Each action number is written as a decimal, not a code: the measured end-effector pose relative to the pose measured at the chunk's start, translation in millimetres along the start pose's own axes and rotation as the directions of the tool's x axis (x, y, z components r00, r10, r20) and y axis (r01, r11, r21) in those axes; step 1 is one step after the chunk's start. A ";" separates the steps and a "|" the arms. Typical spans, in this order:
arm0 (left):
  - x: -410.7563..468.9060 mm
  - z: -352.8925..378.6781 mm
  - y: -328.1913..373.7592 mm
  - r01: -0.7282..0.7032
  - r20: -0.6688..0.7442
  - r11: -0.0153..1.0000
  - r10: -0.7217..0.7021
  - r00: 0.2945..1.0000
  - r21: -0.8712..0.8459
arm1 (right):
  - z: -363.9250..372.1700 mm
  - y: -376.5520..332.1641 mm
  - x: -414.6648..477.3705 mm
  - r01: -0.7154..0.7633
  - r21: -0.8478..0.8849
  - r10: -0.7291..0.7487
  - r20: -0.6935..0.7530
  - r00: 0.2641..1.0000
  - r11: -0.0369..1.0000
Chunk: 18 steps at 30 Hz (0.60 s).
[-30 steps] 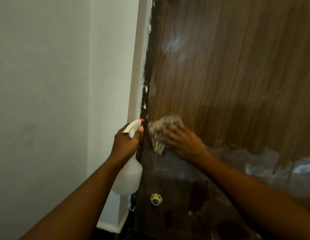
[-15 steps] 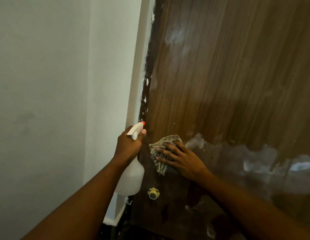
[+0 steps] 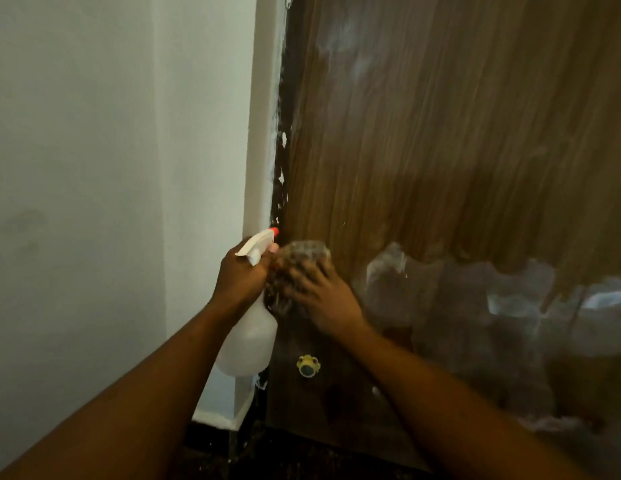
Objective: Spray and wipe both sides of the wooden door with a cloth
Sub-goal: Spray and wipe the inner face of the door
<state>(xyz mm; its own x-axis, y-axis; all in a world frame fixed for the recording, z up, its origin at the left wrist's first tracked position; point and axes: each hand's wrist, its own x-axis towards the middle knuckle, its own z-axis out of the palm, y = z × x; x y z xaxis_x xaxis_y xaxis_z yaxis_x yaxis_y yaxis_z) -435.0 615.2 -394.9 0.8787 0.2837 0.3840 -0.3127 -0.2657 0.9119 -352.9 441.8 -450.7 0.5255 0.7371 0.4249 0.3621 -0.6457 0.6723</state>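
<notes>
While cloth (image 3: 307,251) presses door (image 3: 440,133), spray bottle (image 3: 248,344) hangs beside, yellow knob (image 3: 308,365) below.

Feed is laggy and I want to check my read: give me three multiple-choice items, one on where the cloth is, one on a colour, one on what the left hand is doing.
1. Where is the cloth?
A. on the floor
B. pressed on the door near its left edge
C. tucked under an arm

2. What colour is the nozzle tip of the spray bottle?
A. blue
B. orange-red
C. green

3. What is the left hand doing?
A. hanging idle
B. lying flat on the wall
C. gripping the spray bottle

1 B: the right hand presses it to the wood.
2 B: the tip shows orange-red.
3 C: its fingers wrap the bottle's neck.
</notes>
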 end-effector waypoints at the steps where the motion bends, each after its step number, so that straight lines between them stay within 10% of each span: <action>1: 0.9 -0.4 -2.1 -0.001 0.013 1.000 0.001 1.000 -0.006 | 13.4 -12.8 -18.9 0.035 -0.010 -0.034 0.076 0.996 0.999; 12: -2.7 21.1 -16.2 -0.016 0.183 0.998 0.029 0.983 -0.068 | -14.4 39.7 -41.4 -0.473 0.235 0.516 -0.174 0.839 0.849; 18: -6.1 42.9 -12.4 -0.051 0.232 0.996 0.068 0.970 -0.080 | 42.1 2.5 -110.1 -0.067 0.039 0.065 0.059 0.996 0.997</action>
<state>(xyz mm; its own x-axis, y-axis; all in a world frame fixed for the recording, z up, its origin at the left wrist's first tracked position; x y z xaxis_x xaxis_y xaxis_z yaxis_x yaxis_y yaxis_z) -420.9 577.2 -414.8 0.9152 0.0431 0.4008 -0.3844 -0.2056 0.9000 -377.4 350.7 -521.4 0.5920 0.6807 0.4315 0.3558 -0.7012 0.6179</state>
